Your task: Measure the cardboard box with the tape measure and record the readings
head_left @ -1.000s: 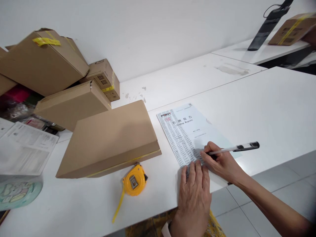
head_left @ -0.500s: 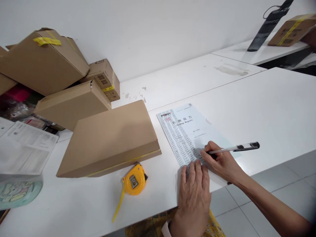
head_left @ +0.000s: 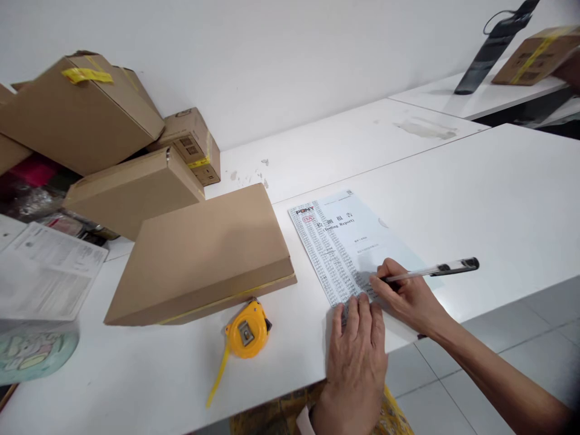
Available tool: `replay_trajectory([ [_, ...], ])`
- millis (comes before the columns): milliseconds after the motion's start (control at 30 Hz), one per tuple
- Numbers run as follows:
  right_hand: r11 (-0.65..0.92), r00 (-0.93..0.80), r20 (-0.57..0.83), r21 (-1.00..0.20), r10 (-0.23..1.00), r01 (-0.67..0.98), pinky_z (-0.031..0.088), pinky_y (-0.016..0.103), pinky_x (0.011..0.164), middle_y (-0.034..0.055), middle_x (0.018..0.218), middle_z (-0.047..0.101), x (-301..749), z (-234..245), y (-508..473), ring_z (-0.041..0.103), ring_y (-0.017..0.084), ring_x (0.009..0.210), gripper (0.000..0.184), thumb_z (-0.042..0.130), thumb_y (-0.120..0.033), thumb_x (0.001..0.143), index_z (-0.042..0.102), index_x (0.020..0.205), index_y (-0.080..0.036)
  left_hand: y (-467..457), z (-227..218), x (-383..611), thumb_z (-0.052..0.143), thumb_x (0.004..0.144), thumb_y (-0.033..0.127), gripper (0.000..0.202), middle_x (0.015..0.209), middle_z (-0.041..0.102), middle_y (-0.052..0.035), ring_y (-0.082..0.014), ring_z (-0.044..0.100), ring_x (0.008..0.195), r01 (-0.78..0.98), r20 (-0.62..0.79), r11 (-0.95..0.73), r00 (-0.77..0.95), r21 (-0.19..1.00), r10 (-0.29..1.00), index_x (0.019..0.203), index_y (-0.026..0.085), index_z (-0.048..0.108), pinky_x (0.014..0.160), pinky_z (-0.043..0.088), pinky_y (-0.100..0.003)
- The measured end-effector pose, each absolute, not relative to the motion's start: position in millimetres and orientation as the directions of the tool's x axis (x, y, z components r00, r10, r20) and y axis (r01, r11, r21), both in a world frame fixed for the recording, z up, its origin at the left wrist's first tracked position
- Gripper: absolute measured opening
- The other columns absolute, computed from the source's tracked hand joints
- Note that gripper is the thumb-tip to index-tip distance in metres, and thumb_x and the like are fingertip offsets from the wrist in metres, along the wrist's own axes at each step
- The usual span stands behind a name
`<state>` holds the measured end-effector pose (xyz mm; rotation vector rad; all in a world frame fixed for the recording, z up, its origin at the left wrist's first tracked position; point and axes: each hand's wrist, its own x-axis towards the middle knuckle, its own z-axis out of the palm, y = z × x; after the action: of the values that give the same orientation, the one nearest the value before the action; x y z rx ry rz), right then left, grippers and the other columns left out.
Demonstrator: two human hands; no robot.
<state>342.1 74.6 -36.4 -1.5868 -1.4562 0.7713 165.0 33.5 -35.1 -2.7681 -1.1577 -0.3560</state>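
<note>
The pen (head_left: 428,272) is gripped between the thumb and fingers of the right hand (head_left: 405,294), its point turned down toward the lower part of the booklet (head_left: 360,241), on whose cover "Testing Report" is printed. The booklet is laid flat on the white table (head_left: 489,199), to the right of a cardboard box (head_left: 208,254), and its lower edge is covered by the fingertips of the left hand (head_left: 356,359), which is laid out flat with nothing grasped.

Writing is judged to be under way rather than finished, since the pen is held in a writing grip at the cover. The left part is filled with columns of small dark marks, though whether these are printed or handwritten cannot be told; fewer lines are seen farther right. The spot at the pen's point is hidden by the right hand, so how much is left cannot be judged. A yellow tape measure (head_left: 248,331) is touched by neither hand
</note>
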Motion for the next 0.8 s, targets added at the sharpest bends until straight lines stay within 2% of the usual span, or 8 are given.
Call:
replay_trajectory([
  [533,-0.052,0.173,0.037,-0.875,0.984,0.481,0.028,0.03,0.051,-0.004,0.063,0.041,341.2,-33.6,74.9,0.033,0.013,0.056,0.029,0.055,-0.037,0.093,0.043,0.07,-0.026,32.7,-37.9,164.9,0.053,0.098,0.024,0.049,0.148,0.06,-0.0111,-0.0258,0.056,0.134,0.711,0.281,-0.703,0.677,-0.01,0.68,0.144,0.009,0.053,0.109,0.054,-0.043],
  [800,-0.05,0.177,0.043,-0.871,0.983,0.489,0.027,0.03,0.05,-0.005,0.061,0.038,340.9,-33.0,75.5,0.032,0.013,0.054,0.029,0.056,-0.037,0.093,0.043,0.07,-0.026,31.7,-38.5,164.9,0.056,0.097,0.026,0.052,0.15,0.058,-0.0122,-0.0266,0.055,0.136,0.712,0.27,-0.702,0.675,0.008,0.687,0.146,0.009,0.051,0.111,0.052,-0.044],
])
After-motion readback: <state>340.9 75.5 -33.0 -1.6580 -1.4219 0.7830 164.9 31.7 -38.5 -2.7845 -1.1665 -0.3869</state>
